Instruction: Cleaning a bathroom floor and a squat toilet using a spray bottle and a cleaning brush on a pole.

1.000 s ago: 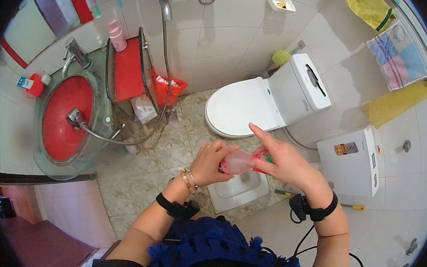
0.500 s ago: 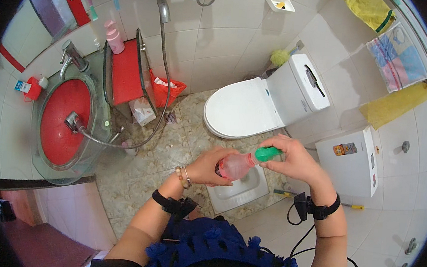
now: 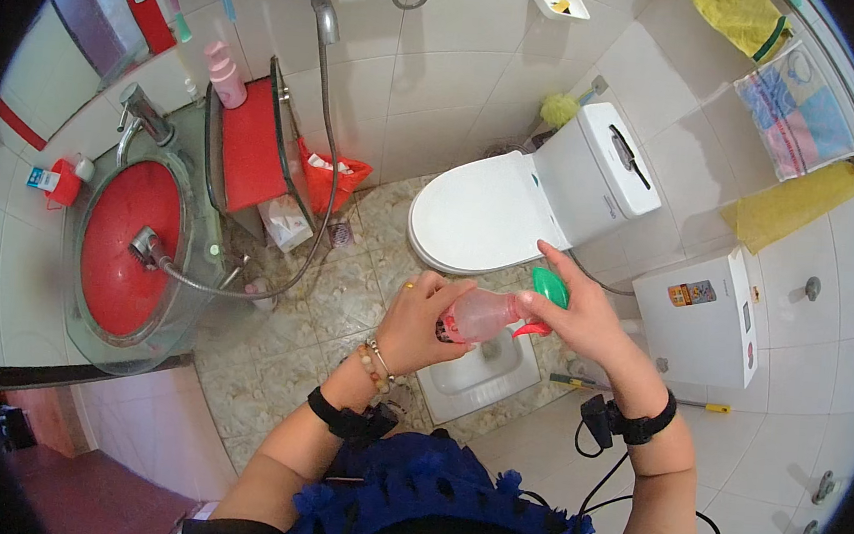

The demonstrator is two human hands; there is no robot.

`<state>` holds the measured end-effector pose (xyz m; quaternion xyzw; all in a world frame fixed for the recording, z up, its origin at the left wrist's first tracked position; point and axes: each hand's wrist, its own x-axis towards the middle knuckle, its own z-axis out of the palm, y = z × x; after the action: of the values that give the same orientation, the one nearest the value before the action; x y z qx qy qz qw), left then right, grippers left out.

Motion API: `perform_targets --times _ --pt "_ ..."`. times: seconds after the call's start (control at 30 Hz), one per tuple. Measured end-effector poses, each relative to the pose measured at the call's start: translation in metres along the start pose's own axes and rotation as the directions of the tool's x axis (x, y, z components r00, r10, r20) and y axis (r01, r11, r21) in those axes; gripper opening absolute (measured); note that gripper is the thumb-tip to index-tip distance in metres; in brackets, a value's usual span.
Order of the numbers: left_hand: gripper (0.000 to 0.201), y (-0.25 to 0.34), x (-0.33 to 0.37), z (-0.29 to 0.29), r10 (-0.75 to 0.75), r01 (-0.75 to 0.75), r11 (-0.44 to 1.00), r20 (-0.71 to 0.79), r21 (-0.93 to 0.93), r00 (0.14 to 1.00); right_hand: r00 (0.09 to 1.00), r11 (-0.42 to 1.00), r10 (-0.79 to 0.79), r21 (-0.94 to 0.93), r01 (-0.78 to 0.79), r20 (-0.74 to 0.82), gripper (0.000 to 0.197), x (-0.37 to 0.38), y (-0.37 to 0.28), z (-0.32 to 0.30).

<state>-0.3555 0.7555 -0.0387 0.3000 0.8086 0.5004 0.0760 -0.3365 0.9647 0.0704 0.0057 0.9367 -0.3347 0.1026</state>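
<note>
A translucent pink spray bottle (image 3: 481, 316) with a green spray head (image 3: 551, 287) and a red trigger (image 3: 532, 329) lies nearly level in front of me. My left hand (image 3: 413, 318) is wrapped round its base end. At the other end, my right hand (image 3: 589, 315) has its thumb against the neck beside the green head, and the index finger stretches out past it. Part of that grip is hidden behind the head and thumb. Below the bottle, a white squat toilet pan (image 3: 466, 406) is set in the tiled floor.
A white toilet (image 3: 482, 211) stands ahead, its lid down. To the left is a red basin (image 3: 120, 283) with a shower head (image 3: 148, 245) on a metal hose, beside a red shelf (image 3: 256, 143). A white box (image 3: 703, 324) stands right, near a long-handled tool (image 3: 638, 394).
My right hand has shifted its grip; its index finger now sticks out, and the spray head has turned so the red trigger shows. The left hand still holds the bottle's body.
</note>
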Motion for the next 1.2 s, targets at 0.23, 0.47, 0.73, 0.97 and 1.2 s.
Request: perform_targets --times 0.23,0.47,0.73,0.97,1.2 --pt "0.068 -0.012 -0.002 0.001 0.062 -0.062 0.998 -0.005 -0.027 0.998 0.985 0.98 -0.168 0.115 0.163 0.035 0.051 0.001 -0.01 -0.031" --pt "0.07 -0.02 0.004 -0.001 0.129 -0.026 0.941 0.287 -0.338 0.949 0.862 0.841 -0.295 -0.316 0.438 0.412 0.068 -0.003 -0.039 -0.044" --pt "0.072 -0.013 0.009 0.003 0.096 -0.077 0.98 0.099 -0.181 0.99 0.884 0.885 -0.249 -0.278 0.373 0.395 0.061 0.012 -0.054 -0.043" --pt "0.073 -0.002 0.013 0.002 0.096 -0.094 0.991 -0.009 0.099 0.995 0.996 0.973 -0.041 0.229 0.023 0.075 0.053 0.03 -0.003 -0.026" --pt "0.073 -0.018 0.011 0.0 0.093 -0.021 0.94 0.199 -0.339 0.976 0.931 0.931 -0.341 -0.09 0.354 0.134 0.058 0.0 -0.032 -0.05"
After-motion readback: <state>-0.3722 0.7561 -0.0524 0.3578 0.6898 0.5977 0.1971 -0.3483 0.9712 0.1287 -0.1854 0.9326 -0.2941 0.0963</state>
